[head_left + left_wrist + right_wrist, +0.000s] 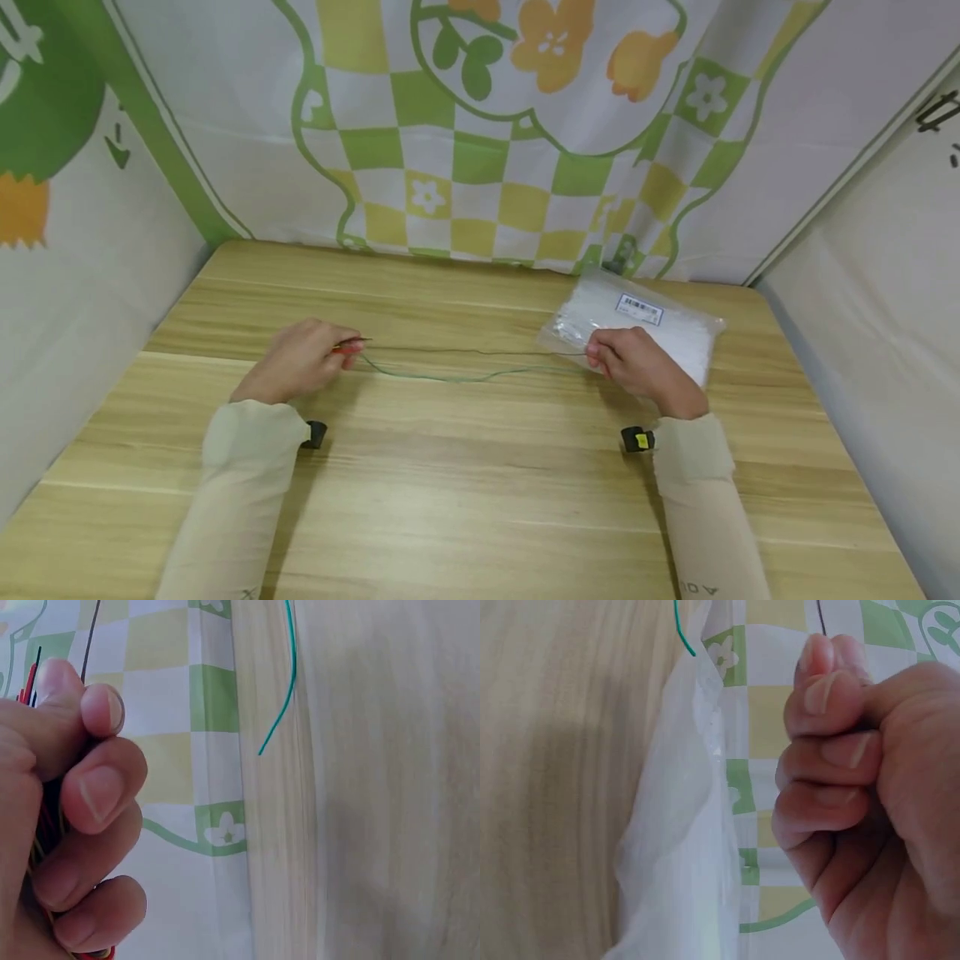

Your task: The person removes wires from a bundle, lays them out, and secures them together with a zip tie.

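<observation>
A thin dark wire (480, 352) stretches nearly straight between the two hands, above the wooden table. My left hand (303, 358) curls round a bundle of red, black and yellow wires (30, 684) and pinches one end of the dark wire between thumb and forefinger. At the other end, the fingertips of my right hand (637, 362) pinch the same wire; its remaining fingers are folded into the palm. A green wire (450, 380) lies loosely curved on the table between the hands, and neither hand touches it. Much of the bundle is hidden by the left fingers.
Behind and partly under the right hand lies a clear plastic bag (678, 337) of white strips, with a barcode label (640, 309). The wooden table (450, 500) meets a checked floral cloth (480, 192) at the back, and pale walls stand on both sides.
</observation>
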Demonstrator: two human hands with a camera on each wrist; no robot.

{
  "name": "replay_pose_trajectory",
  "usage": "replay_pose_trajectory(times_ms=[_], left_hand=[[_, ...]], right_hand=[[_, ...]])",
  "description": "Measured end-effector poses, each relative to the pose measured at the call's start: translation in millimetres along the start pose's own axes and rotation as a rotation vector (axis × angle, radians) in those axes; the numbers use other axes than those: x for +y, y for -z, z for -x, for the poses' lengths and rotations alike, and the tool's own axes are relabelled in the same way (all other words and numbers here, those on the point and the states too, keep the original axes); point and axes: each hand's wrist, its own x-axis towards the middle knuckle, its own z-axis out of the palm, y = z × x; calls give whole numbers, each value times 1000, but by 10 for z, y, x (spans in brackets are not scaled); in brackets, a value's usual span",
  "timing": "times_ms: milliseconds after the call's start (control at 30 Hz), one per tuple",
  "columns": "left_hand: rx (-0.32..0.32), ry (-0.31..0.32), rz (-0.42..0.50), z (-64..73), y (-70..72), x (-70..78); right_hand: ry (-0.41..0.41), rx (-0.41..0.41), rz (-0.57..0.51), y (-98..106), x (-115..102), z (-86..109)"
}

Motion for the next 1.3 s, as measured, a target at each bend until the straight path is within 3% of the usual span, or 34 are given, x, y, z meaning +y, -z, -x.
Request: replay_pose_trajectory(times_ms=[267,467,633,800,1033,1300], left_hand=[[30,25,-56,11,-16,-52],[-27,48,-89,7,-36,-69],[-112,89,-43,37,-55,-106],[-199,119,49,45,-63,-117],[-242,96,161,43,-70,-119],[-267,147,151,57,-64,-145]], right_hand=[[-8,-5,-7,-29,-1,-7],[-18,-15,-30,-92,25,-16],[12,-17,-34,-120,-49,-64],[-33,-35,-12,-131,-103,-78],[-99,-77,81,-208,-100,-100],[-116,-88,94,-223,-133,-102]])
